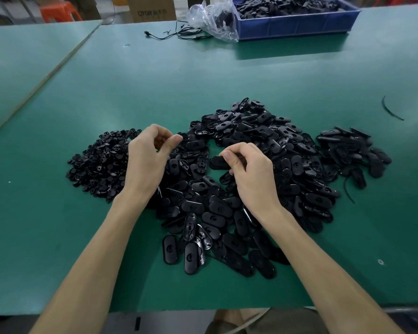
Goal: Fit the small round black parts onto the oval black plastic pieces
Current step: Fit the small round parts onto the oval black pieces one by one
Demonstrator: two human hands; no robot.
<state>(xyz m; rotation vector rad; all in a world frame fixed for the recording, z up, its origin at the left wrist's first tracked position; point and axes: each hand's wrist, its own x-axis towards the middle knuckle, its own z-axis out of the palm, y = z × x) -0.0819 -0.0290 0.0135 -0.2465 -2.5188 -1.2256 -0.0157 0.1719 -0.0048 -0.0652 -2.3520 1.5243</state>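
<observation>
The right hand (pixel 251 175) pinches an oval black piece (pixel 217 162) in its fingers, the left hand (pixel 146 157) curls its fingers, whether round anything I cannot tell, and the far blue bin (pixel 295 26) holds black plastic parts (pixel 287 7).

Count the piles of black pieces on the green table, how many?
3: round parts on the left, the big oval pile in the middle, a smaller oval pile on the right. More fill the blue crate.
</observation>
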